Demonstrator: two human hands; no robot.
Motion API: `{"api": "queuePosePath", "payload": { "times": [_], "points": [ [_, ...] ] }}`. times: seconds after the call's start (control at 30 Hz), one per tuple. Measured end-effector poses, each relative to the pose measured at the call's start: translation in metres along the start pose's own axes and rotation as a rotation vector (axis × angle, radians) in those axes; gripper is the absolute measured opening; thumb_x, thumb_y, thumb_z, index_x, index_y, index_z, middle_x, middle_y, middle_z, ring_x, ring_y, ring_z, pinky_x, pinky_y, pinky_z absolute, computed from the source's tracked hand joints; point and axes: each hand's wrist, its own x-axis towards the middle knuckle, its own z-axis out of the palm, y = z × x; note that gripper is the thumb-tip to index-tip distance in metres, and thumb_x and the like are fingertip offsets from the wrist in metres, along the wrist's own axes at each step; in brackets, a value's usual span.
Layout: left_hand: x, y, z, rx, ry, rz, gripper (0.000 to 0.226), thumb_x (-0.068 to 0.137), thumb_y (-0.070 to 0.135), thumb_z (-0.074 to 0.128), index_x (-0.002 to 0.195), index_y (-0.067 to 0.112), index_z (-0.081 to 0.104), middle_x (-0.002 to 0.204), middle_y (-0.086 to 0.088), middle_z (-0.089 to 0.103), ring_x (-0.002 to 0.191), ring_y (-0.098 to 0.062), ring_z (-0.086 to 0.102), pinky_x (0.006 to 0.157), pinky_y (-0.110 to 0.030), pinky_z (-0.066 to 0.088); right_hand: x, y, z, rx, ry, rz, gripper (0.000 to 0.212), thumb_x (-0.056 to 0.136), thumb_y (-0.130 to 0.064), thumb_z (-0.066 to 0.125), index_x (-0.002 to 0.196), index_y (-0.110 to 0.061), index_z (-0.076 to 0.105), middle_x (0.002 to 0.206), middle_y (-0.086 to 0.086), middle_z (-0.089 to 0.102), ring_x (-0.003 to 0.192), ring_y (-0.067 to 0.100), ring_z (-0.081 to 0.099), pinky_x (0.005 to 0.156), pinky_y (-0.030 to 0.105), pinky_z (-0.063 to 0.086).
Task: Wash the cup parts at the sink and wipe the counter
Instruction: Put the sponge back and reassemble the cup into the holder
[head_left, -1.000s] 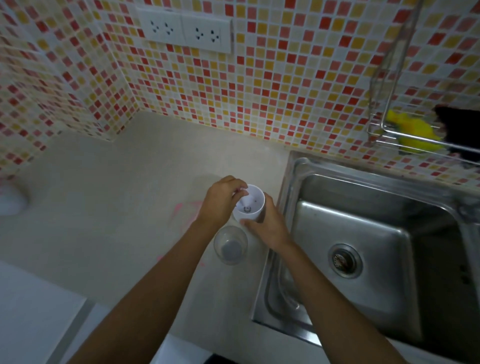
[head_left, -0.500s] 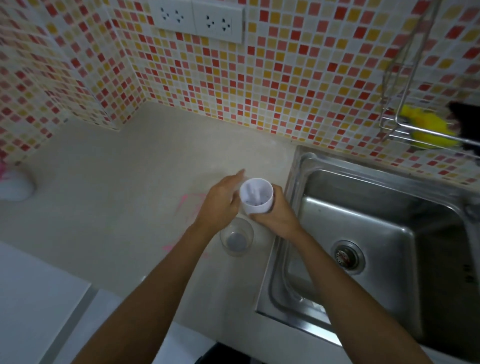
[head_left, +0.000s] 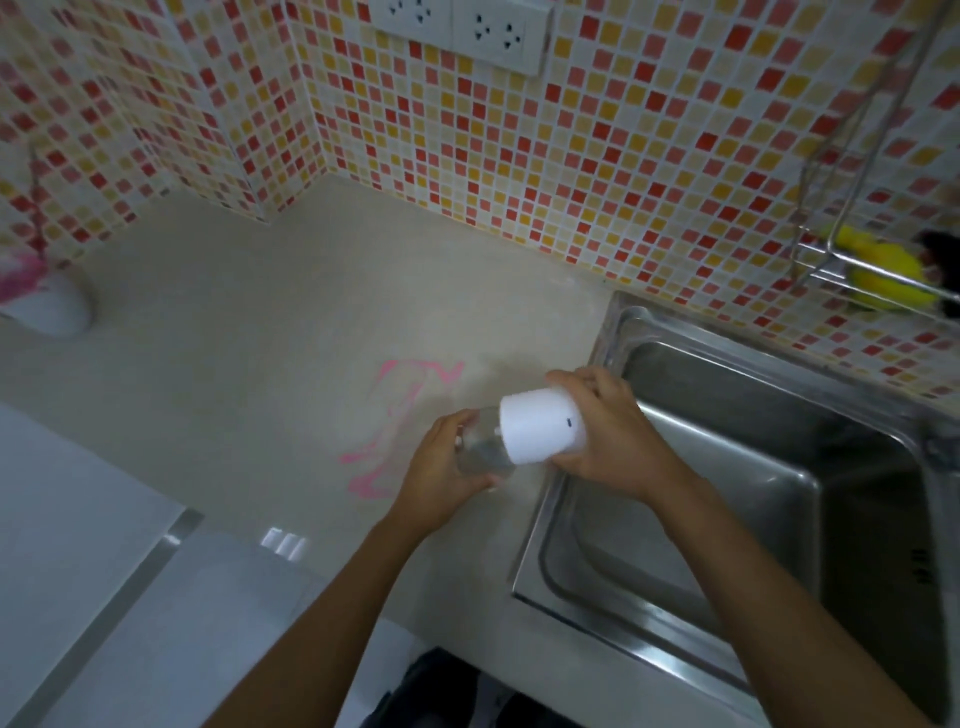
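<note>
The left hand (head_left: 441, 470) curls round the clear cup (head_left: 480, 452). The right hand (head_left: 610, 439) grips the white part (head_left: 540, 426), which touches the cup end to end between both hands. A pink smear (head_left: 395, 426) lies just left of the left hand, and the sink (head_left: 753, 415) is below the right.

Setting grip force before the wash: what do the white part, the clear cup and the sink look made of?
White part: likely plastic, matte; evenly opaque, no glare. Clear cup: see-through and glossy; glass or clear plastic, cannot tell. Sink: stainless steel, brushed; grey metallic sheen with streaked reflections.
</note>
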Motion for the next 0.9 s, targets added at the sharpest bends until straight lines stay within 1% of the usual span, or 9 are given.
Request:
{"api": "queuePosePath", "payload": {
  "times": [0.07, 0.13, 0.3, 0.37, 0.47, 0.6, 0.77, 0.8, 0.9],
  "points": [
    [0.003, 0.0, 0.003, -0.038, 0.0, -0.003, 0.074, 0.057, 0.021, 0.091, 0.119, 0.033, 0.051, 0.115, 0.013, 0.058, 0.102, 0.001, 0.057, 0.079, -0.012, 0.047, 0.006, -0.014, -0.003, -0.046, -0.017, -0.033, 0.093, 0.055, -0.046, 0.076, 0.136, -0.034, 0.034, 0.134, 0.001, 0.041, 0.121, 0.029, 0.04, 0.1, 0.042, 0.039],
    [0.006, 0.001, 0.005, -0.061, 0.007, -0.006, 0.072, 0.056, 0.024, 0.092, 0.115, 0.034, 0.052, 0.112, 0.017, 0.059, 0.099, 0.005, 0.057, 0.079, -0.018, 0.05, 0.011, -0.028, -0.002, -0.067, -0.005, -0.045, 0.095, 0.054, -0.051, 0.077, 0.135, -0.031, 0.033, 0.133, -0.003, 0.045, 0.118, 0.026, 0.039, 0.096, 0.04, 0.041],
    [0.009, -0.004, 0.008, -0.13, -0.007, -0.049, 0.087, 0.055, 0.022, 0.092, 0.128, 0.028, 0.046, 0.121, 0.009, 0.061, 0.104, -0.008, 0.062, 0.085, -0.039, 0.056, 0.026, -0.049, 0.006, -0.054, 0.032, -0.096, 0.09, 0.055, -0.051, 0.08, 0.133, -0.03, 0.04, 0.134, -0.009, 0.047, 0.114, 0.022, 0.036, 0.094, 0.039, 0.04],
    [0.007, -0.005, 0.009, -0.166, -0.01, -0.03, 0.093, 0.055, 0.019, 0.091, 0.133, 0.028, 0.041, 0.127, 0.008, 0.058, 0.111, -0.01, 0.06, 0.088, -0.036, 0.054, 0.029, -0.048, 0.02, 0.008, 0.003, -0.157, 0.088, 0.056, -0.042, 0.08, 0.135, -0.028, 0.042, 0.139, -0.005, 0.044, 0.119, 0.025, 0.043, 0.098, 0.033, 0.035],
    [0.0, -0.004, 0.011, -0.132, 0.005, 0.012, 0.09, 0.055, 0.04, 0.089, 0.132, 0.029, 0.044, 0.13, 0.007, 0.054, 0.118, -0.01, 0.055, 0.092, -0.025, 0.049, 0.023, -0.045, 0.035, 0.182, 0.003, -0.113, 0.079, 0.067, -0.04, 0.078, 0.137, -0.033, 0.042, 0.146, -0.004, 0.032, 0.127, 0.021, 0.04, 0.101, 0.026, 0.032],
    [-0.005, 0.0, 0.013, -0.091, 0.068, 0.045, 0.086, 0.056, 0.051, 0.085, 0.13, 0.035, 0.044, 0.127, 0.018, 0.053, 0.114, 0.006, 0.051, 0.088, -0.009, 0.044, 0.016, -0.044, 0.042, 0.444, 0.064, 0.027, 0.048, 0.097, -0.038, 0.042, 0.14, -0.018, 0.04, 0.145, 0.004, 0.036, 0.131, 0.014, 0.037, 0.112, 0.026, 0.027],
    [-0.003, -0.005, 0.017, -0.052, 0.094, 0.01, 0.076, 0.065, 0.039, 0.084, 0.131, 0.03, 0.048, 0.123, 0.014, 0.058, 0.108, 0.001, 0.056, 0.086, -0.009, 0.044, 0.017, -0.042, 0.056, 0.47, 0.093, 0.096, 0.038, 0.102, -0.029, 0.034, 0.134, -0.011, 0.042, 0.136, 0.006, 0.043, 0.122, 0.017, 0.044, 0.09, 0.0, 0.027],
    [-0.003, -0.005, 0.017, -0.034, 0.089, 0.016, 0.075, 0.065, 0.039, 0.084, 0.131, 0.029, 0.048, 0.122, 0.014, 0.058, 0.107, 0.0, 0.056, 0.085, -0.008, 0.043, 0.018, -0.041, 0.058, 0.476, 0.089, 0.103, 0.038, 0.102, -0.029, 0.034, 0.134, -0.011, 0.042, 0.135, 0.006, 0.043, 0.121, 0.017, 0.045, 0.09, 0.001, 0.029],
    [-0.001, -0.009, 0.018, -0.012, 0.07, 0.016, 0.078, 0.064, 0.037, 0.085, 0.132, 0.025, 0.048, 0.122, 0.01, 0.059, 0.107, -0.006, 0.057, 0.087, -0.012, 0.044, 0.019, -0.038, 0.068, 0.476, 0.104, 0.085, 0.045, 0.099, -0.036, 0.031, 0.134, -0.01, 0.042, 0.134, 0.008, 0.045, 0.121, 0.018, 0.046, 0.104, 0.024, 0.033]
  ]
}}
